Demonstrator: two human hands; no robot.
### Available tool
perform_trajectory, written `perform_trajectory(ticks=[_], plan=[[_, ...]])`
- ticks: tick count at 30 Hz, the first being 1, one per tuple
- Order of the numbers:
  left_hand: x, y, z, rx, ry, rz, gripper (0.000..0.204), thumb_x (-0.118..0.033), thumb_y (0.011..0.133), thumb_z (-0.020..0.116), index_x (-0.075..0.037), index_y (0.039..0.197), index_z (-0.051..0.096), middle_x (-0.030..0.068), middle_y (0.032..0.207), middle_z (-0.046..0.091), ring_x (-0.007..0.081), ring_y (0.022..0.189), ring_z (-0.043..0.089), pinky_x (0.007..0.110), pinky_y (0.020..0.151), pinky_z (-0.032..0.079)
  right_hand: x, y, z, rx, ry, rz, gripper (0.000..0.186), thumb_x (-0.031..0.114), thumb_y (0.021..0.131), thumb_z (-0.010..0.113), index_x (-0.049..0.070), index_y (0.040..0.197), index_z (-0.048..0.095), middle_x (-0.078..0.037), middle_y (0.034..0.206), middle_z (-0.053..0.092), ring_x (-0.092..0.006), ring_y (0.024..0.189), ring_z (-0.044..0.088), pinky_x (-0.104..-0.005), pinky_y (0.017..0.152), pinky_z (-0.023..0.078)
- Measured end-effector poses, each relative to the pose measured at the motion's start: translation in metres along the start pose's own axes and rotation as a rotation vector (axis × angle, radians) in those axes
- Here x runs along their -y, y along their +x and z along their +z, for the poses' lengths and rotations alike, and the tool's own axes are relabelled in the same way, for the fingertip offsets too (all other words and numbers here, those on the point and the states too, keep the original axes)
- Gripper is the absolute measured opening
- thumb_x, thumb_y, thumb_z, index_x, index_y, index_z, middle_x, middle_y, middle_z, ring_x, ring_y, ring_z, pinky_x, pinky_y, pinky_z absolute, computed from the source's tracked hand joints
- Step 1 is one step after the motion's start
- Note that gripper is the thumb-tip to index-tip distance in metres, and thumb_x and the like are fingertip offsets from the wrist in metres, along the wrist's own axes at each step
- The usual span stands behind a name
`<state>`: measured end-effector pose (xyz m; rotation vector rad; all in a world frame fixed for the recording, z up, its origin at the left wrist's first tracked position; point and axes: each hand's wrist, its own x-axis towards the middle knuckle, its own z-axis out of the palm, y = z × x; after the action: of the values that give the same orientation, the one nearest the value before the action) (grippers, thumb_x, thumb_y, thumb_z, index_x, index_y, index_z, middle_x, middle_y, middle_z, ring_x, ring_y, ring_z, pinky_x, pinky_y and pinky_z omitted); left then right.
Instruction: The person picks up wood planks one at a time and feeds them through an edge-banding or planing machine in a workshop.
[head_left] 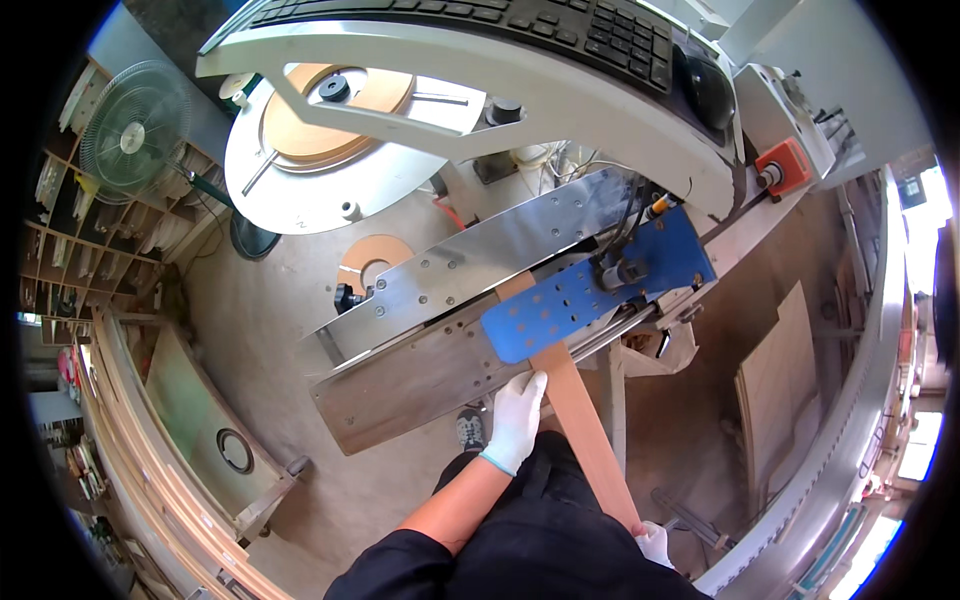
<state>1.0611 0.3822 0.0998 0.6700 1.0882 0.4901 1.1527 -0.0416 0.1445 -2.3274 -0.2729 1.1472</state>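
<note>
A long, narrow wooden board (585, 430) runs from near my body up under a blue metal plate (590, 290) on a machine. It lies across the machine's steel bed (400, 390), and its far end shows past the plate. My left hand (514, 425), in a white glove with a blue-edged cuff, rests at the bed's near edge. Its fingers are stretched forward and its thumb lies along the board's left edge. Low on the right, my right hand (655, 543), gloved with bare fingertips, is closed on the board's near end; part of it is hidden.
Above the machine, a grey frame carries a black keyboard (560, 30) and mouse (705, 88). Behind stands a white disc (250, 170) with a rolled tan band (300, 125). A fan (133, 135) stands far left; large panels (780, 390) lean at right.
</note>
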Motion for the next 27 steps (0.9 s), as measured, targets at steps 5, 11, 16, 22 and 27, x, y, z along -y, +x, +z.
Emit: perform_trajectory(ticks=[5, 11, 16, 22, 27], plan=[[-0.009, -0.001, 0.017, 0.034, -0.137, -0.145, 0.036, -0.022, 0.100, 0.055, 0.006, 0.123, 0.057, 0.0124, 0.114, 0.063, 0.0220, 0.101, 0.066, 0.036, 0.082, 0.058, 0.025, 0.019, -0.028, 0.012, -0.093, -0.034, 0.055, 0.046, 0.095, 0.061, -0.001, 0.067, 0.055, -0.002, 0.059, 0.051, -0.0119, 0.059, 0.046, -0.0321, 0.056, 0.040], [-0.015, 0.001, 0.032, 0.071, -0.124, -0.127, 0.035, -0.022, 0.102, 0.053, 0.005, 0.125, 0.054, 0.0122, 0.118, 0.062, 0.0254, 0.102, 0.066, 0.040, 0.086, 0.057, 0.022, 0.032, -0.038, 0.027, -0.089, -0.096, 0.053, 0.042, 0.095, 0.060, -0.004, 0.068, 0.057, -0.008, 0.061, 0.052, -0.0167, 0.058, 0.048, -0.0346, 0.057, 0.040], [-0.014, 0.006, 0.042, 0.100, -0.260, -0.155, 0.034, -0.019, 0.103, 0.050, 0.006, 0.125, 0.054, 0.0120, 0.121, 0.060, 0.0233, 0.107, 0.064, 0.039, 0.092, 0.055, 0.010, 0.037, -0.050, 0.048, -0.111, -0.077, 0.055, 0.044, 0.095, 0.058, -0.005, 0.070, 0.060, -0.009, 0.062, 0.053, -0.0174, 0.060, 0.052, -0.0345, 0.058, 0.040], [-0.022, 0.009, 0.067, 0.066, -0.228, -0.131, 0.033, -0.020, 0.101, 0.054, 0.005, 0.121, 0.060, 0.0098, 0.113, 0.063, 0.0177, 0.105, 0.063, 0.033, 0.088, 0.057, 0.016, 0.051, -0.065, 0.025, -0.132, -0.128, 0.059, 0.049, 0.094, 0.057, -0.005, 0.071, 0.060, -0.012, 0.062, 0.054, -0.0213, 0.059, 0.053, -0.0363, 0.058, 0.041], [0.003, 0.032, 0.085, 0.112, -0.031, -0.027, 0.031, -0.020, 0.102, 0.053, 0.005, 0.119, 0.060, 0.0080, 0.112, 0.064, 0.0157, 0.103, 0.061, 0.031, 0.090, 0.051, -0.005, 0.071, -0.089, 0.013, -0.148, -0.128, 0.062, 0.052, 0.094, 0.058, -0.005, 0.070, 0.059, -0.012, 0.062, 0.053, -0.0212, 0.059, 0.053, -0.0364, 0.058, 0.040]])
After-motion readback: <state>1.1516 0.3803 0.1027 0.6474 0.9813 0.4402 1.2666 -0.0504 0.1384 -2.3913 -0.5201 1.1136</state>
